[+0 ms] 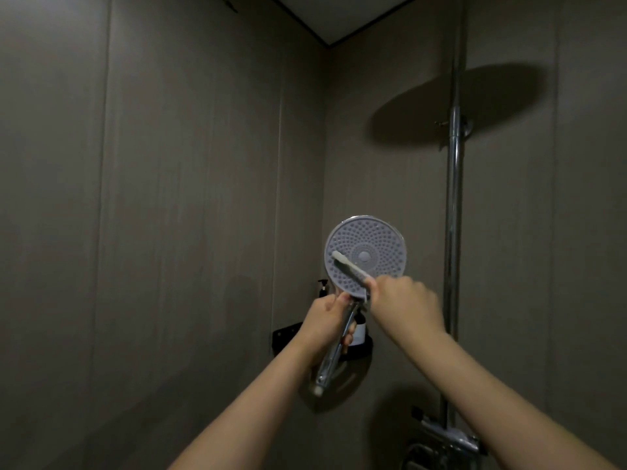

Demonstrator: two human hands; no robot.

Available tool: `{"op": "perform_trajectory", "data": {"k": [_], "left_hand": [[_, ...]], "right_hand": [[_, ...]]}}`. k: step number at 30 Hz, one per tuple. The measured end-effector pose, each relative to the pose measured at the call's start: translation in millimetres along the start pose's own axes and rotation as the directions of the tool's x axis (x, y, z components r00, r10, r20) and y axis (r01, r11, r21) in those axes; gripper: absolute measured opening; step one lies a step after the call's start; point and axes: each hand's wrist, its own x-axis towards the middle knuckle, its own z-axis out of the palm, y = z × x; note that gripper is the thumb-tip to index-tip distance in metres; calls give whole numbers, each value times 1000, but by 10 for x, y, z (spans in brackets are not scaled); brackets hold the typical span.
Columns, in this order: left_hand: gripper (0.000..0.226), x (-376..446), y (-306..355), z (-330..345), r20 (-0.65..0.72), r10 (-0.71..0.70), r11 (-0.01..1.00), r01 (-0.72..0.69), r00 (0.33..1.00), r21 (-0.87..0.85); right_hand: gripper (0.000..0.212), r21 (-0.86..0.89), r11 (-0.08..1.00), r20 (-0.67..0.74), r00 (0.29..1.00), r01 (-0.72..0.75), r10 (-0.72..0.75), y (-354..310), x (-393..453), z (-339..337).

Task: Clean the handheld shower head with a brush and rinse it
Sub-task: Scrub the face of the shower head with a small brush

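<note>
Left hand (pixel 327 312) is wrapped around the shower head (pixel 365 254) handle, right hand (pixel 403 300) pinching the brush (pixel 349 265) flat on the nozzles, so probably short firm strokes, face steady.

Brush (pixel 349 268) lies across shower head (pixel 365 255); corner shelf (pixel 288 332) seemingly behind.

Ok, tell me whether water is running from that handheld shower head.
Off: no water shows at the handheld shower head while the brush lies on its face.
</note>
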Motion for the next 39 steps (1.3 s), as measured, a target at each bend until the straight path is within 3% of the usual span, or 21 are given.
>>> {"op": "perform_trajectory", "data": {"k": [4, 8, 16, 24, 31, 34, 39], "left_hand": [[31, -12, 0, -3, 18, -21, 1000, 21, 1000, 13], [31, -8, -9, 18, -4, -19, 1000, 19, 1000, -19], [30, -6, -53, 71, 12, -3, 1000, 3, 1000, -7], [30, -23, -154, -96, -35, -31, 999, 33, 999, 34], [30, 14, -258, 30, -19, -54, 998, 54, 998, 28], [31, 8, -290, -16, -30, -75, 997, 75, 997, -3], [31, -14, -489, -16, -34, -115, 993, 116, 993, 6]], "right_hand": [[46, 28, 990, -46, 989, -137, 138, 208, 48, -79], [44, -24, 1000, 19, 1000, 16, -16, 211, -119, 71], [43, -1, 1000, 8, 1000, -24, 24, 238, -98, 53], [43, -85, 993, 112, 990, -78, 87, 574, -214, 36], [41, -43, 999, 140, 990, -9, 15, 312, -191, 166], [44, -47, 996, 186, 979, -81, 89, 500, -239, 253], [45, -44, 996, 118, 990, -71, 76, 631, -384, 357]]}}
